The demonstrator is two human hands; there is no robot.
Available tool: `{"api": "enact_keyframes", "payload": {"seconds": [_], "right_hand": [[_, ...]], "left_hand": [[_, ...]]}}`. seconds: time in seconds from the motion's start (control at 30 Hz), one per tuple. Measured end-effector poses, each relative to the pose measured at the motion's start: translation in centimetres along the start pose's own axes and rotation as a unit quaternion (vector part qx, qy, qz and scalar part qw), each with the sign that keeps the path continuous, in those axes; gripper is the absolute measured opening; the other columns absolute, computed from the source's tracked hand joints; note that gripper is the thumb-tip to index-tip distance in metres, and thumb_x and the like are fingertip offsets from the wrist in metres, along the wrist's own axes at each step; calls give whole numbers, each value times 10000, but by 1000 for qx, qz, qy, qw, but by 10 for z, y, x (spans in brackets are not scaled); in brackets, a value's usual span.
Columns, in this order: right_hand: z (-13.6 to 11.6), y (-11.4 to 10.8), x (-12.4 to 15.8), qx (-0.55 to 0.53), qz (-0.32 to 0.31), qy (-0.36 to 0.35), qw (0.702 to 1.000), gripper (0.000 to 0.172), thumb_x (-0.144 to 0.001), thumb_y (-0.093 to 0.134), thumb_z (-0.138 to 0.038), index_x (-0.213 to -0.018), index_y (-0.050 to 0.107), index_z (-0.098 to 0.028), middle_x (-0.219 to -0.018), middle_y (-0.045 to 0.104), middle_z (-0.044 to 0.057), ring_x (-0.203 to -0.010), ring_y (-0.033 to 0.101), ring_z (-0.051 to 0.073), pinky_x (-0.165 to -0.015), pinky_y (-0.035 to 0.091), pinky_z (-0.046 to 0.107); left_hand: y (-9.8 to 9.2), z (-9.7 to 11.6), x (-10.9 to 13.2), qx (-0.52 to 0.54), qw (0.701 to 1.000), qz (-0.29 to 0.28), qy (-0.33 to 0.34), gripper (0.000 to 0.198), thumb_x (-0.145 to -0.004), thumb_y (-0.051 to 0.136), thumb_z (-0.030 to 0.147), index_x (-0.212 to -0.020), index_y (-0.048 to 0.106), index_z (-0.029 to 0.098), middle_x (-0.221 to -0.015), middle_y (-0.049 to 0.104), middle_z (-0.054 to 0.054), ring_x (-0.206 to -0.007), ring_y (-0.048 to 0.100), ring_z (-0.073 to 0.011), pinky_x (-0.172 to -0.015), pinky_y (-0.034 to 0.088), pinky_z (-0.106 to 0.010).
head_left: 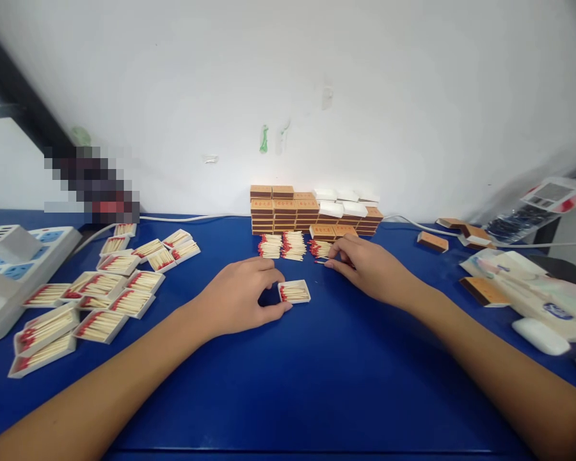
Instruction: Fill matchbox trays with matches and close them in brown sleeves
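Note:
My left hand [244, 294] has its thumb and forefinger at the left corners of a small white matchbox tray [306, 297], steadying it on the blue table. Matches [294, 293] with red heads lie inside, pointing left. To the right, my right hand [360, 264] has its fingers pinched at the end of a single match [320, 262], close to the tabletop. Just behind these fingers is a small heap of loose matches [319, 248], partly covered by the hand. Two more piles, a left pile [269, 246] and a middle pile [294, 245], lie beside it.
Stacked matchboxes [285, 214] stand against the wall, with white trays [343, 208] on top. Several filled trays [100, 325] spread across the left, near a power strip [52, 256]. On the right are loose matchboxes [484, 292], a tissue pack [537, 291] and a white case [541, 336].

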State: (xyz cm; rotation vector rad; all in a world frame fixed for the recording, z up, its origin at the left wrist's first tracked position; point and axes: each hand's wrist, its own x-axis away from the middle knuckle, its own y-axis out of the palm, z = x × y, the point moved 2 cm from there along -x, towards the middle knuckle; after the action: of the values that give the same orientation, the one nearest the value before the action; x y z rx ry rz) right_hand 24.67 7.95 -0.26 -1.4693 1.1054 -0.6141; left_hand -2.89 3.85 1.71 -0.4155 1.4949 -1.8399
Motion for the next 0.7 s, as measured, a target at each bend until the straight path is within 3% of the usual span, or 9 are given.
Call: {"api": "enact_keyframes", "payload": {"seconds": [0.7], "right_hand": [[1,3,-2,-28,14,-30,999,159,-1046,512,-334,-1060,624,-222,-1018,639,90,-868,615,238,-750,467,347]], "left_hand": [[0,0,0,-2,1000,5,3,283,-946,696,435,-1103,739,202,-948,699,-43,-916,670,-220,-760,507,-335]]}}
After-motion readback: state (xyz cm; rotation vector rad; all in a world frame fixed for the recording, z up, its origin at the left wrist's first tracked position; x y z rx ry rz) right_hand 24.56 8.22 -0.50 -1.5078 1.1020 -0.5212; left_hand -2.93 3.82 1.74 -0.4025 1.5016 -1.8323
